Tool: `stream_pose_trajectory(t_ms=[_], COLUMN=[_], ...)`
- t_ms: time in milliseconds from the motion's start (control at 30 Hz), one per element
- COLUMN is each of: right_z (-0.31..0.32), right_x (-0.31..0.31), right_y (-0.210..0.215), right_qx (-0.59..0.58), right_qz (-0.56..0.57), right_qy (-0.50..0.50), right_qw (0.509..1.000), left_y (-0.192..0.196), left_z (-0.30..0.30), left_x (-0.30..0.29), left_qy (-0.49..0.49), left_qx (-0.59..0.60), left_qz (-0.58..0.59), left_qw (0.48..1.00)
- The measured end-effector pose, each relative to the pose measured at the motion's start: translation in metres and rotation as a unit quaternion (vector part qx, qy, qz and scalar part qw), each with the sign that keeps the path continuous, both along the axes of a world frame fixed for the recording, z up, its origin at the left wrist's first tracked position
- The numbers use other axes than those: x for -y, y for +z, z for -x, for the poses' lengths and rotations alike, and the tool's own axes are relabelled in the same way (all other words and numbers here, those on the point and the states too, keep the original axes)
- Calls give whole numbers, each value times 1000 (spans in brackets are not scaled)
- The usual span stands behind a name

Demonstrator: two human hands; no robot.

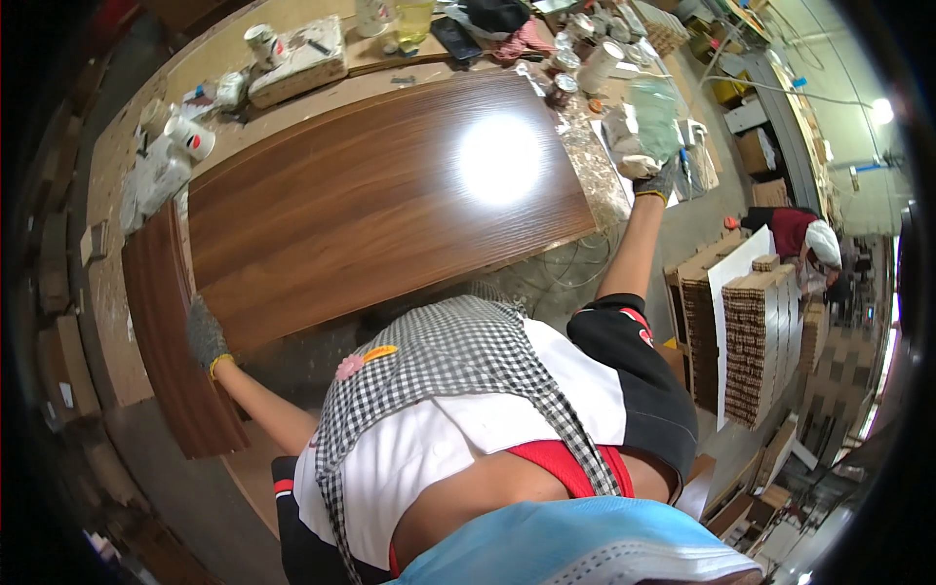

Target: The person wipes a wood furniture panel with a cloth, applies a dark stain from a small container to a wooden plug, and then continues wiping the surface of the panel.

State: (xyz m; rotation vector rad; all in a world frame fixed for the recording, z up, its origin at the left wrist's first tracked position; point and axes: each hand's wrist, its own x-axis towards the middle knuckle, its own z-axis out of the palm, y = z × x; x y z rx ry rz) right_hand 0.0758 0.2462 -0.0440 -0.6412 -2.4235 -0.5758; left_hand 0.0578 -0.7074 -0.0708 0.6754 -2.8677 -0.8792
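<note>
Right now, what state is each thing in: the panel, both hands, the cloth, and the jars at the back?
Wood panel: lying flat on the bench, glossy, lamp glare on it.
Left hand: gloved, resting on the panel's near left corner.
Right hand: gloved, gripping the cloth.
Cloth: bunched, raised off the panel past its right end.
Jars: upright; whether they are lidded I cannot tell.
</note>
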Motion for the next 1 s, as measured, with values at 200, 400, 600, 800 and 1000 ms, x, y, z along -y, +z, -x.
stream_pose_trajectory(t_ms=[200,400,600,800,1000], right_z=[28,45,104,165,184], right_x=[26,-16,141,352,579], right_y=[58,53,138,42,25], right_qx=[-166,27,-57,150,145], right_qz=[288,243,406,-9,218], right_qy=[40,59,167,281,484], right_qw=[942,968,897,948,835], left_y=[38,-14,-21,-15,44], left_z=[14,27,4,5,12], left_x=[-62,-17,-3,-26,-67], left_qy=[59,-35,-92,-62,-16], left_qx=[58,40,-32,-81,21], left_qz=[-62,8,134,-15,-31], left_qw=[995,999,986,995,999])
